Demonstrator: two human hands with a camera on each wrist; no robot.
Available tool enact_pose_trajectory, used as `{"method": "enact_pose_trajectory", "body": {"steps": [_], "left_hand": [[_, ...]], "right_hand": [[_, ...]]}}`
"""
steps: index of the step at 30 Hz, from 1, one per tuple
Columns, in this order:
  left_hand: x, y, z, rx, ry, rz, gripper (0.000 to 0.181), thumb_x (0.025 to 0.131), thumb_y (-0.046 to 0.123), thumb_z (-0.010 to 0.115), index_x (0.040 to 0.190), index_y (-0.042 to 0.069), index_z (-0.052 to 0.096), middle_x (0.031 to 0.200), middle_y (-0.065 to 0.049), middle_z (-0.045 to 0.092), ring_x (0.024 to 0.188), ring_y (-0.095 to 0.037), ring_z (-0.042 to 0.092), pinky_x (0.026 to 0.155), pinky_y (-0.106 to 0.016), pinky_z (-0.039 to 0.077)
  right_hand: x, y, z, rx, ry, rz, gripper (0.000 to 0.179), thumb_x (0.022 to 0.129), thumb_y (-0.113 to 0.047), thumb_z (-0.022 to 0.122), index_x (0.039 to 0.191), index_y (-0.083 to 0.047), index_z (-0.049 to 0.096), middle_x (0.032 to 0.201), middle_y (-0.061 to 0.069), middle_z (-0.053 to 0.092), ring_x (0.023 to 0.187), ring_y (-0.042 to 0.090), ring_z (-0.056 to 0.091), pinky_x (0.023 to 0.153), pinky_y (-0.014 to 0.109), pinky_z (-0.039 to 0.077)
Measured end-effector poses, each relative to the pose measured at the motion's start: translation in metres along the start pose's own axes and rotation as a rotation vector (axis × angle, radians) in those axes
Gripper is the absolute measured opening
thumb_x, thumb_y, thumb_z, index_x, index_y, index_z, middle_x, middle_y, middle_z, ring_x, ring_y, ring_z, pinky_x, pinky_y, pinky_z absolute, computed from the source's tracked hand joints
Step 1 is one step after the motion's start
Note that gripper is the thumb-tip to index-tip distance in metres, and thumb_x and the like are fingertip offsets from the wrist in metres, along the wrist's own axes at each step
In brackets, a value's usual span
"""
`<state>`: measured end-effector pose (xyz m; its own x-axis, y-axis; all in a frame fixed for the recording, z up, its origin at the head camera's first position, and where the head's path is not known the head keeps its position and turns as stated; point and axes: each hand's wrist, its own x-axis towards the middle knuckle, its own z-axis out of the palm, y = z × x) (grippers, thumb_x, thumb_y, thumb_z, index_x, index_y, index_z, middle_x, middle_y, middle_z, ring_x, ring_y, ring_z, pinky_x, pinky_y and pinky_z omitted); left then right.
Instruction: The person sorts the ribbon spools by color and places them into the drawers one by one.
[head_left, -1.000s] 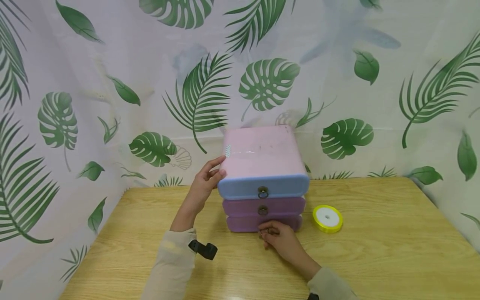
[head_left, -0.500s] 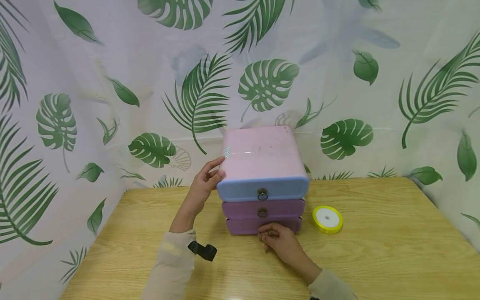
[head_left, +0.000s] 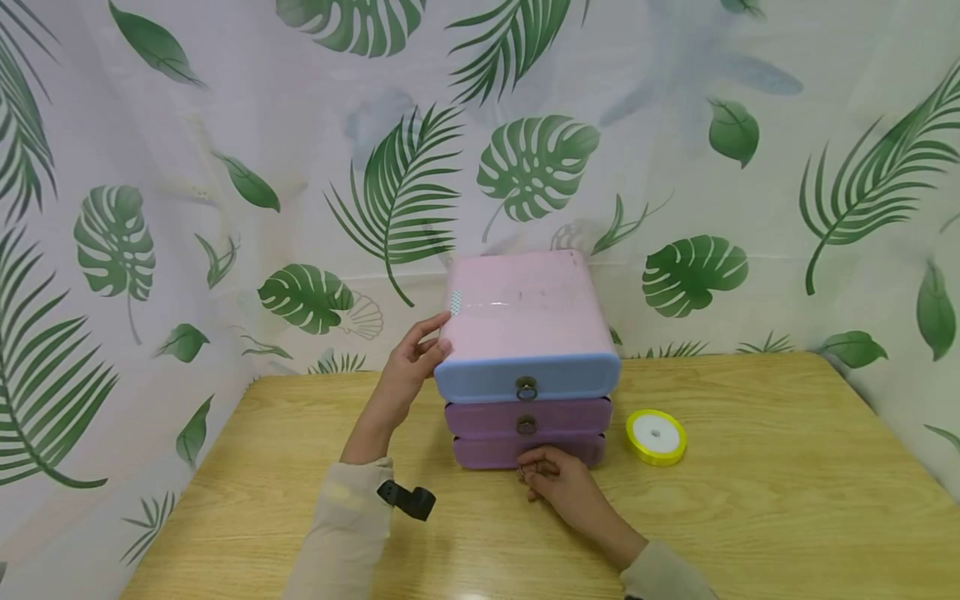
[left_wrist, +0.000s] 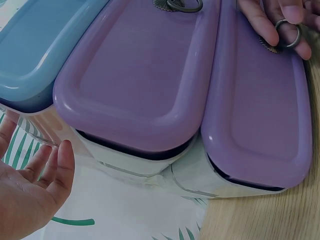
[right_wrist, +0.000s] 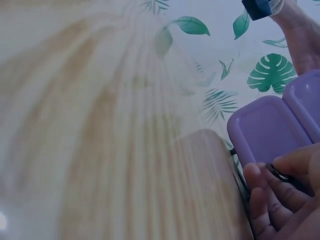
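A small drawer box with a pink top (head_left: pixel 525 321) stands on the table. Its front has a blue drawer (head_left: pixel 480 382) above two purple ones, a middle drawer (head_left: pixel 483 418) and a bottom drawer (head_left: pixel 483 452). With extended fingers, my left hand (head_left: pixel 405 371) touches the box's left side near the top. My right hand (head_left: pixel 570 492) pinches the ring pull (left_wrist: pixel 299 36) of the bottom drawer between thumb and fingers. Narrow dark gaps show behind both purple fronts in the left wrist view. What the drawers contain is hidden.
A yellow-rimmed white ribbon spool (head_left: pixel 656 437) lies right of the box on the wooden table (head_left: pixel 765 492). Behind the box hangs a leaf-print cloth (head_left: pixel 675 183). A black strap device (head_left: pixel 407 500) is on the left sleeve.
The drawer fronts sit very slightly nearer to me than a second ago. My left hand stays at the box's side, and the right keeps its pinch on the ring pull.
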<state>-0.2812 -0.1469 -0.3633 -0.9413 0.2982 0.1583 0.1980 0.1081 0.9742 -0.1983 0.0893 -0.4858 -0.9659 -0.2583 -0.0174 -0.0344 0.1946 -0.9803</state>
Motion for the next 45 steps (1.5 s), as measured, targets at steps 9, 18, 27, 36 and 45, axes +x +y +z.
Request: {"method": "enact_pose_trajectory", "body": {"steps": [9,18,27,36,45], "left_hand": [[0.004,0.003,0.003,-0.003,0.011,0.008,0.049,0.099,0.019,0.049,0.147,0.018,0.041,0.144,-0.017,0.046,0.118,-0.020,0.053,0.086,-0.025,0.048],[0.000,0.001,0.001,0.010,-0.001,0.008,0.049,0.099,0.020,0.050,0.147,0.019,0.040,0.143,-0.017,0.047,0.114,-0.015,0.055,0.087,-0.025,0.049],[-0.001,0.002,0.002,0.001,0.013,-0.008,0.049,0.100,0.019,0.049,0.148,0.018,0.039,0.145,-0.017,0.046,0.118,-0.017,0.054,0.086,-0.023,0.048],[0.000,0.002,0.002,-0.016,0.021,0.011,0.048,0.099,0.018,0.049,0.147,0.018,0.041,0.143,-0.018,0.048,0.114,-0.013,0.055,0.086,-0.023,0.049],[-0.001,0.002,0.003,-0.004,0.016,0.003,0.049,0.099,0.019,0.050,0.147,0.018,0.041,0.143,-0.018,0.048,0.116,-0.017,0.055,0.087,-0.026,0.049]], "right_hand": [[-0.006,-0.005,-0.009,-0.160,0.071,-0.085,0.019,0.093,-0.002,0.055,0.108,0.001,0.066,0.098,0.018,0.070,0.074,0.019,0.067,0.066,0.023,0.054],[-0.017,-0.016,-0.014,-0.262,0.133,-0.076,0.018,0.092,-0.005,0.059,0.107,-0.006,0.068,0.100,0.010,0.071,0.081,0.015,0.065,0.070,0.020,0.052],[-0.020,-0.020,-0.026,-0.176,0.113,-0.202,0.021,0.095,-0.012,0.059,0.113,-0.001,0.065,0.109,0.017,0.068,0.089,0.005,0.064,0.080,0.022,0.053],[-0.018,-0.033,-0.027,-0.079,0.126,-0.290,0.026,0.096,-0.014,0.058,0.117,0.002,0.062,0.111,0.023,0.066,0.087,0.014,0.070,0.078,0.026,0.056],[-0.013,-0.031,-0.018,-0.078,0.124,-0.301,0.027,0.096,-0.013,0.058,0.120,-0.002,0.061,0.108,0.022,0.067,0.081,0.006,0.068,0.069,0.028,0.056]]}}
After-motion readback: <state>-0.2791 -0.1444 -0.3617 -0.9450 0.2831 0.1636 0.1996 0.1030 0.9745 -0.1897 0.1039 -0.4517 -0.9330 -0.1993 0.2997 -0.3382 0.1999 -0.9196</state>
